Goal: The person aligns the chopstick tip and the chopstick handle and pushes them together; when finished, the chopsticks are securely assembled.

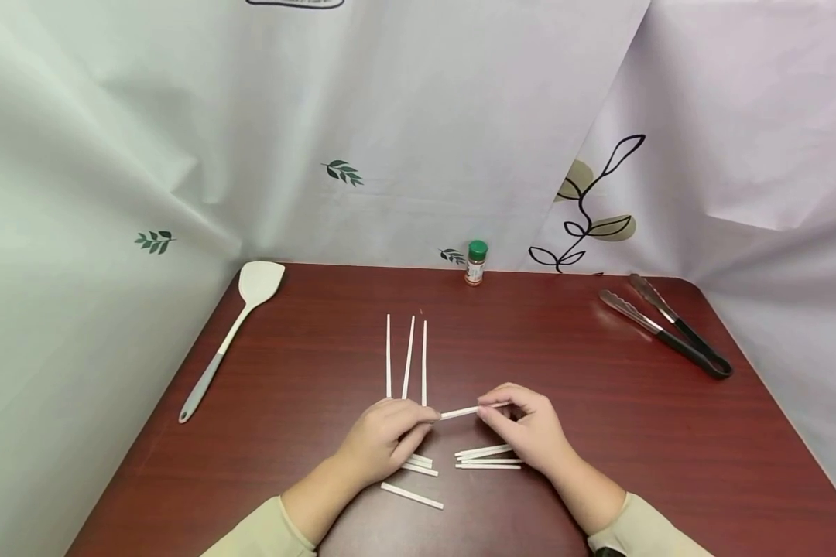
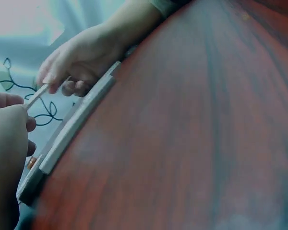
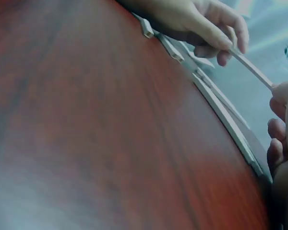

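Observation:
A thin white stick (image 1: 459,413) spans the gap between my two hands, held just above the table. My left hand (image 1: 376,441) pinches its left end between thumb and fingers. On the other end, the thumb and fingertips of my right hand (image 1: 532,429) grip it. The right wrist view shows the bare middle of the stick (image 3: 252,68); whether it is one piece or two is hidden by the fingers. Short white sticks (image 1: 421,468) lie partly under my left hand, and several more short sticks (image 1: 488,462) lie below my right hand.
Three longer white sticks (image 1: 408,357) lie side by side beyond my left hand. One short stick (image 1: 412,496) lies nearer me. A white spatula (image 1: 226,336) is at the left, a green-capped spice jar (image 1: 475,263) at the back, and metal tongs (image 1: 669,325) at the right.

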The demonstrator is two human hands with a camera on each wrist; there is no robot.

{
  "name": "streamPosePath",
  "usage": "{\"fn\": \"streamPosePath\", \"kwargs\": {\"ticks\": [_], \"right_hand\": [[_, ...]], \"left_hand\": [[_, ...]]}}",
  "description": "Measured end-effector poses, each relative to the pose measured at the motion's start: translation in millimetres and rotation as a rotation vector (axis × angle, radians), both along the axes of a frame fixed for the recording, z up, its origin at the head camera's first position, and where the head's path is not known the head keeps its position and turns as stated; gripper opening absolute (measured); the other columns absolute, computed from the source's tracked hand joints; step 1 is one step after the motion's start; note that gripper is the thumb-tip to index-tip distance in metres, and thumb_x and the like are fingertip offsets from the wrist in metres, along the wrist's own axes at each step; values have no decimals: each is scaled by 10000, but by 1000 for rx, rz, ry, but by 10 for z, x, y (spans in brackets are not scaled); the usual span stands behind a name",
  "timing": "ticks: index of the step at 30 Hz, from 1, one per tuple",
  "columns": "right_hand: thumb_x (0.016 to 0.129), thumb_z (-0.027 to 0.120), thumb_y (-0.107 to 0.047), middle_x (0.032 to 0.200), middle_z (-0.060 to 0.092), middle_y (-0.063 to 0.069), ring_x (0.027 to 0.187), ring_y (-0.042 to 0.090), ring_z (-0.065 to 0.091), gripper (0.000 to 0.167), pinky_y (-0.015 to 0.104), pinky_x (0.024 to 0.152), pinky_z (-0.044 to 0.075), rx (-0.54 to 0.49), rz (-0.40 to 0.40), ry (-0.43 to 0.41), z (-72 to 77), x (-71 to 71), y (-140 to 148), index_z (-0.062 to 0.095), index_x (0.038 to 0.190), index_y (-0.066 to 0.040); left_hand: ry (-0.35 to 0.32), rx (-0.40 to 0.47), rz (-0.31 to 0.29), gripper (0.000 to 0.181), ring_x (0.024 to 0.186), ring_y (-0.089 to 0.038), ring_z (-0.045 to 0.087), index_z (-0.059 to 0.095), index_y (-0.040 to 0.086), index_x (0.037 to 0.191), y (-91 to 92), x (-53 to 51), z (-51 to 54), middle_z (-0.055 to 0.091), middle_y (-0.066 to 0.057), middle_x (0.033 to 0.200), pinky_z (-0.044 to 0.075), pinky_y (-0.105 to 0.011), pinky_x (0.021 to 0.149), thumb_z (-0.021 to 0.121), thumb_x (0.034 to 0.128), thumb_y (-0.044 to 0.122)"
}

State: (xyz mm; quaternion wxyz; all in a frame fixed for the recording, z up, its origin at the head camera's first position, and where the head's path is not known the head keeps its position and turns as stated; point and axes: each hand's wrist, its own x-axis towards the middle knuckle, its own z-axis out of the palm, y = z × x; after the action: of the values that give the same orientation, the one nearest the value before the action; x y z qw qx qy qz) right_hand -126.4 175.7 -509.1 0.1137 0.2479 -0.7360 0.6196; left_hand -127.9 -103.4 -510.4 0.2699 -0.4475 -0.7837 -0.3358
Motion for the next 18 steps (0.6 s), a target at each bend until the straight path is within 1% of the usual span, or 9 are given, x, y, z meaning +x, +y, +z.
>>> {"fn": "streamPosePath", "kwargs": {"ticks": [2,4,5,7,8,10,12,14,18], "right_hand": [[869,786,133,903,756,96,695,57,636,218,194,580,514,-67,-6,-123,19,-38,26,732,1071,72],[889,757,137,921,756,77,756,70,675,295,196,648,546,-148,7,-233,42,-88,40,642,1160,156],[899,744,137,937,756,64,794,81,688,341,201,687,557,-188,16,-278,55,-119,41,593,1201,189],[915,724,131,941,748,28,819,84,689,424,198,722,555,-253,29,-350,74,-180,34,508,1268,221],[921,714,132,940,743,18,819,87,685,453,196,724,551,-282,37,-379,83,-207,27,473,1294,224],[935,702,128,928,740,0,794,85,670,472,194,703,539,-315,27,-415,91,-258,10,442,1322,204],[938,691,129,901,736,-9,746,83,639,469,192,664,518,-352,1,-445,96,-302,-13,438,1331,167],[947,679,131,872,724,-15,713,86,607,432,197,640,504,-396,-27,-474,99,-347,-41,453,1315,109],[968,659,131,840,699,-28,686,85,569,408,202,630,497,-477,-64,-516,108,-452,-115,456,1312,48]], "left_hand": [[-5,-21,-5,137,946,-86,722,759,173,1144,26,3,-9,754,85,1024,561,-316,851,660,1051,177],[-9,-41,-15,135,968,-75,714,760,176,1139,44,3,-17,748,94,1032,552,-305,855,666,1043,167],[-10,-53,-21,134,990,-71,713,761,176,1137,50,2,-16,749,95,1047,549,-303,859,673,1036,166],[-1,-70,-34,131,1020,-71,712,766,169,1128,51,-5,-11,751,94,1072,549,-305,871,697,1017,163],[6,-81,-37,131,1028,-72,711,767,168,1125,51,-13,-6,750,94,1081,549,-307,877,710,1007,164],[21,-106,-44,138,1030,-71,707,765,169,1121,59,-38,10,746,97,1088,552,-313,881,734,987,170],[34,-134,-49,157,1013,-69,700,760,171,1130,76,-75,25,741,98,1085,556,-321,888,749,974,175],[46,-163,-50,177,1003,-68,695,755,176,1145,103,-119,40,736,95,1082,555,-323,896,752,967,172],[71,-217,-39,211,1022,-78,695,759,183,1169,150,-189,53,738,84,1101,551,-326,917,764,957,181]]}}
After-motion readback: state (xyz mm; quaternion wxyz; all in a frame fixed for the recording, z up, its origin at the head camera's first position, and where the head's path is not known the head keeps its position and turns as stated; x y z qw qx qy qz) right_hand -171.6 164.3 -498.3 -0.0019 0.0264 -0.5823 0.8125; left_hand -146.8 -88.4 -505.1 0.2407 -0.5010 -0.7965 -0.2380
